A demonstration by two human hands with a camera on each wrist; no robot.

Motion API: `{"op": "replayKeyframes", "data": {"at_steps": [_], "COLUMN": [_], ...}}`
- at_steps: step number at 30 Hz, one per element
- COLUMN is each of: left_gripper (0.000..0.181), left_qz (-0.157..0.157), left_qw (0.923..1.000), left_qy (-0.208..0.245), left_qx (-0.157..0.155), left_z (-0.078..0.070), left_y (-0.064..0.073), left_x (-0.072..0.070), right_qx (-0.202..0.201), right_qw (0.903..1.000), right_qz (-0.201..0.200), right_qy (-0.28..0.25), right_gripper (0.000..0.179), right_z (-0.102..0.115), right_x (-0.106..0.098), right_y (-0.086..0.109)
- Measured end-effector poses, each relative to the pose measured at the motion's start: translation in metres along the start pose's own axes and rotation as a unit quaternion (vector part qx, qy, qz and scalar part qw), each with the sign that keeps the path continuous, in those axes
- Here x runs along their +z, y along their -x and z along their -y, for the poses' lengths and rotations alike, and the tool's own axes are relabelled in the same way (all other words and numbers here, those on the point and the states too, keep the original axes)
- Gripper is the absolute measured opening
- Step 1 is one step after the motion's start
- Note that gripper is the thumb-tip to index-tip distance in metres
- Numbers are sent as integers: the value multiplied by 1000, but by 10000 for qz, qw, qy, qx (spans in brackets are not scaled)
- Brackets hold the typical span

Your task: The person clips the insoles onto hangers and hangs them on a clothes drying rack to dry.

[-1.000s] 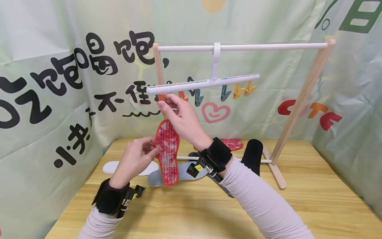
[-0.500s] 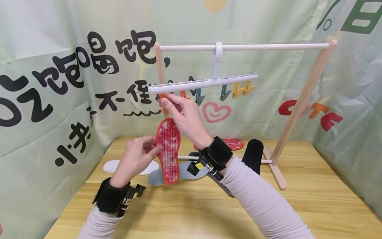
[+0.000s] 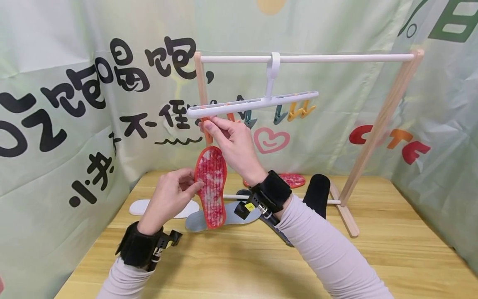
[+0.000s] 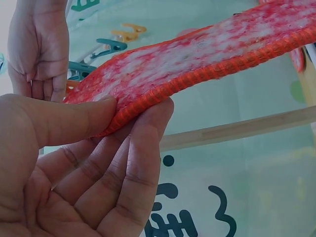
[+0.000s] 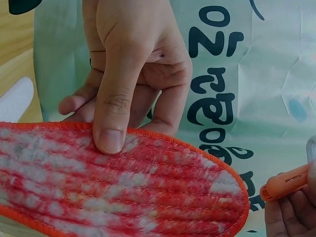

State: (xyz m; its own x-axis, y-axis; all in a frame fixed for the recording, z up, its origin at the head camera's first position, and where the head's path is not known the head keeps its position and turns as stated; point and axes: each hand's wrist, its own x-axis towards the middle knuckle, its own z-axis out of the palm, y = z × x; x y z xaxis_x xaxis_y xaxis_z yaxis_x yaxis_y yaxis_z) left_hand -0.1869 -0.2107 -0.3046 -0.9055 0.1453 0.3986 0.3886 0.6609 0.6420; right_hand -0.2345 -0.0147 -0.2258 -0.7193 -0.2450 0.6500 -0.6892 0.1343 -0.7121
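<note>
Centrally, a red insole point(image 3: 210, 187) is held nearly upright above the desk point(image 3: 231, 270), just below an orange clip point(image 5: 286, 186) on the white hanger point(image 3: 246, 106). The left hand point(image 3: 169, 194) pinches its edge, the grip nearly closed; the right hand point(image 3: 235, 146) pinches the clip between thumb and fingers. Behind lies a grey insole point(image 3: 196, 222).

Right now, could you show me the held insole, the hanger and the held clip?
Held insole point(image 3: 212, 191): head view, middle of its patterned face.
Hanger point(image 3: 267, 99): head view, where its stem meets the bar.
Held clip point(image 5: 283, 188): right wrist view, middle of its visible side.
</note>
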Motion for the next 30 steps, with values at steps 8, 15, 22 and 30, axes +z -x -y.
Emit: {"op": "replayKeyframes", "data": {"at_steps": [8,15,22,30], "left_gripper": [4,6,5,5], "left_qz": [-84,-235,-323,-412], "left_qw": [10000,9997,9993,9988], "left_qy": [24,28,158,80], "left_qx": [28,92,114,253], "left_z": [-1,-2,-5,-6], "left_y": [0,1,1,-1], "left_x": [0,-1,-1,-3], "right_qx": [8,43,26,12], "right_qw": [10000,9999,9997,9997], "right_qz": [-29,-15,-38,-49], "right_qy": [-61,-92,-224,-251], "right_gripper": [32,32,32,31], "right_z": [-2,-3,-4,-4], "right_x": [1,1,0,0], "right_y": [0,0,-1,-1]}}
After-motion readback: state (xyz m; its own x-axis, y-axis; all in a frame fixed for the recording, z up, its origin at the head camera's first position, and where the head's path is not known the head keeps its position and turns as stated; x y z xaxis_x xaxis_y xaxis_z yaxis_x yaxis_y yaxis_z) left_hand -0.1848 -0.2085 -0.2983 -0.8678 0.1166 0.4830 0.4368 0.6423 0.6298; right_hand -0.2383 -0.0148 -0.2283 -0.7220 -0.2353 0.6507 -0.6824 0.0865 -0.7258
